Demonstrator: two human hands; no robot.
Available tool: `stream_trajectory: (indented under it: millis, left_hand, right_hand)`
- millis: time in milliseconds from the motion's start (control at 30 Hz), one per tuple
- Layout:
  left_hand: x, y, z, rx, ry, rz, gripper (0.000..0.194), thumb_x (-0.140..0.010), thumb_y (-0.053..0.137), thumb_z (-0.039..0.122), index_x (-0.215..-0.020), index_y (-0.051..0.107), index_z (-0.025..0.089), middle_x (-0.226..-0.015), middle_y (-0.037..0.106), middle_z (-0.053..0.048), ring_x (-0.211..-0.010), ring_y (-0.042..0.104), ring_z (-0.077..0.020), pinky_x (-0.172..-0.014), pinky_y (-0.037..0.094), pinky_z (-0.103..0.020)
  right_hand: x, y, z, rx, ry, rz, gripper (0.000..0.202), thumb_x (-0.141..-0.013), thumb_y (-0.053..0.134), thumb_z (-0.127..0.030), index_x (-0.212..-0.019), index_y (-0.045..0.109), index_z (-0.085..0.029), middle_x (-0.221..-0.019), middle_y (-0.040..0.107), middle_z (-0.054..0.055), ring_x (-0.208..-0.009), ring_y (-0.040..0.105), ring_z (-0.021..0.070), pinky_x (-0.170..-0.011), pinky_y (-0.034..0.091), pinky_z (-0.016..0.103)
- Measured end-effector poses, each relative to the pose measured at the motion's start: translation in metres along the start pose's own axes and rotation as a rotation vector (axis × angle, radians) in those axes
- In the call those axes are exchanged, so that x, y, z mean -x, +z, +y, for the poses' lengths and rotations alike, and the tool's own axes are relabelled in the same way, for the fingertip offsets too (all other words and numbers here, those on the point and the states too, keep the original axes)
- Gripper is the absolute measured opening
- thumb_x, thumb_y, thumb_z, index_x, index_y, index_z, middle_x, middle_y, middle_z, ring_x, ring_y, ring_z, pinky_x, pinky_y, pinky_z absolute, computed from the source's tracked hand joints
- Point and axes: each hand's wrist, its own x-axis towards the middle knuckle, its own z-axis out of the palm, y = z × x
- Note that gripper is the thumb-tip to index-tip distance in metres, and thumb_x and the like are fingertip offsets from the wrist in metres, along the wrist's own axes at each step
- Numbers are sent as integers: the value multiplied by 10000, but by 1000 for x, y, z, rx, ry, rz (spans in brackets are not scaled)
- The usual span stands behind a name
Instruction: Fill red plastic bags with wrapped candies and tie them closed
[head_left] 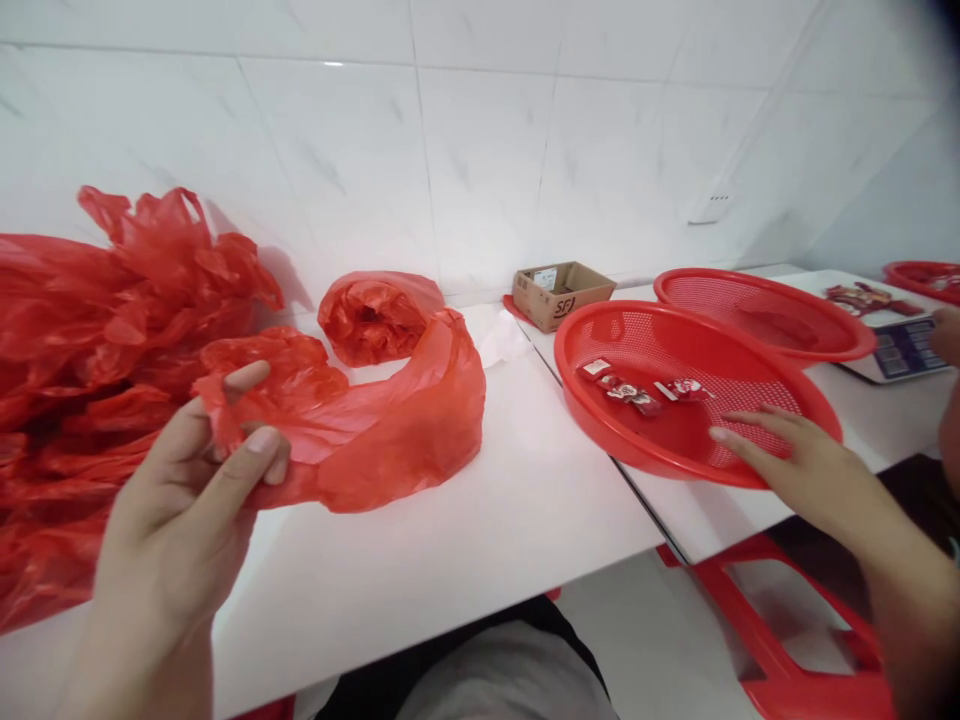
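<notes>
My left hand (pixel 191 500) pinches the edge of a thin red plastic bag (pixel 405 430) between thumb and fingers. The bag stretches out to the right above the white table, crumpled near my fingers. On the right, my right hand (pixel 795 465) reaches over the near rim of a round red plastic basket (pixel 667 450) with its fingers apart and nothing in them. Inside that basket lie a few small packets (pixel 630 392) in red and white wrappers, to the left of my fingertips.
A heap of red plastic bags (pixel 82 400) fills the left side. Behind the held bag lies a rolled red bag (pixel 379 315). An open cardboard box (pixel 562 295), a second red basket (pixel 772 315) and a loaded scale (pixel 892 345) stand farther right. Another person's hand (pixel 946 335) is beside the scale.
</notes>
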Motion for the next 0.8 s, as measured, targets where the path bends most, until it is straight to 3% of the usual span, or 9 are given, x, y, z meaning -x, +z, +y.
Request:
stream_trajectory:
  millis: [100,233,300,467,567,633,700,800]
  left_hand:
    - [2,3,2,-22,-32,15,499,-810,709,163,-1298,633,239,-623,530,53,-588,459,-70,-587,438,-159]
    - [4,7,7,-50,-66,38,523,-764,752,224,-1276,644,246,-589,530,56,-572,461,-78,-568,439,-156]
    - [5,8,8,-65,-74,46,523,-750,760,241,-1262,652,247,-583,523,57,-574,465,-81,-571,443,-156]
    - [5,0,2,-65,-50,56,470,-760,759,242,-1223,683,258,-605,533,49,-586,472,-75,-576,442,-142]
    - [6,-6,-3,-67,-13,65,414,-765,771,269,-1175,713,269,-701,589,33,-636,515,-73,-632,475,-141]
    - [10,-8,-4,-100,-1,103,401,-766,780,289,-1163,722,283,-814,630,23,-712,567,-79,-712,504,-154]
    - [16,-6,-1,-171,16,136,407,-778,775,321,-1180,713,309,-911,647,19,-793,605,-97,-781,516,-181]
    - [32,0,5,-333,75,111,344,-815,727,400,-1143,719,297,-889,652,12,-816,626,-140,-849,522,-270]
  right_hand:
    - [-13,13,-29,-56,34,-36,439,-880,471,-596,-1135,687,-311,-1422,532,82,-1342,458,292,-1045,389,490]
    - [-26,18,-65,-71,41,33,452,-944,380,-561,-1112,687,-275,-1424,529,86,-1307,477,324,-1070,300,613]
    - [-31,15,-71,-107,6,83,433,-944,398,-552,-1091,694,-271,-1406,547,82,-1286,496,317,-1072,303,605]
    - [-39,1,-49,-346,17,199,296,-878,565,-456,-1023,709,-241,-1247,659,85,-1207,575,237,-1048,398,397]
    - [-32,-4,-35,-486,56,261,229,-836,627,-408,-970,721,-247,-1129,714,82,-1115,632,224,-969,446,350]
    - [-19,-7,-41,-545,17,264,193,-830,640,-394,-938,727,-260,-1091,727,70,-1062,657,218,-916,474,340]
    - [1,-13,-65,-623,-90,239,156,-841,641,-379,-911,726,-269,-1071,732,46,-1025,671,202,-904,492,329]
    - [39,-32,-129,-780,-371,176,100,-882,622,-320,-887,706,-264,-1050,725,15,-1013,669,170,-933,506,311]
